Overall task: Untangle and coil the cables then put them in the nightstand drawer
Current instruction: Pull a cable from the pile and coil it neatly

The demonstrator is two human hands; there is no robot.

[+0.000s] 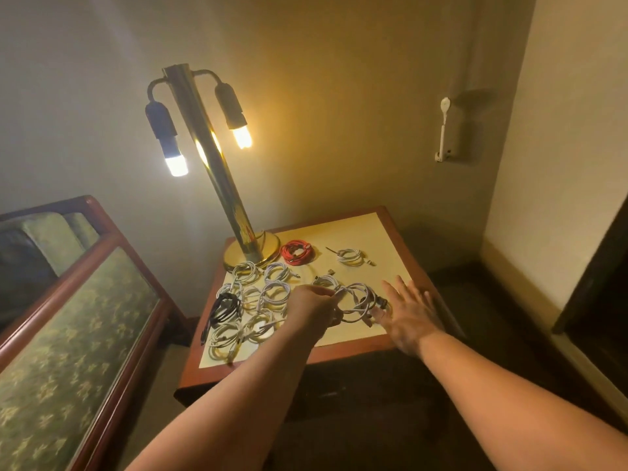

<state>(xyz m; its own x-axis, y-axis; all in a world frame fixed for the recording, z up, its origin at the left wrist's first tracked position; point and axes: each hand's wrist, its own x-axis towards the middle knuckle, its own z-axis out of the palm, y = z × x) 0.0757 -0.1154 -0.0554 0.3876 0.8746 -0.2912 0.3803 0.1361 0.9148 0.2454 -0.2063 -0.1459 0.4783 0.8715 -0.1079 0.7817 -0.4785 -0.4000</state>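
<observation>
Several coiled white cables (272, 294) lie on the left half of the nightstand top (373, 232), with a black coil (226, 305) at the left edge. Behind them sit a red coil (297, 253) and a lone white coil (351, 256). My left hand (312, 305) grips one side of a loose white cable loop (360, 300) near the front middle. My right hand (409, 312) lies flat with straight fingers just right of that loop, its thumb touching the loop's dark plug end. The drawer front below is dark and hard to make out.
A brass lamp (210, 158) with two lit bulbs stands on the nightstand's back left corner. A wood-framed green upholstered bed board (78, 317) flanks the left side. The wall corner (503, 198) closes in on the right; dark floor lies beside it.
</observation>
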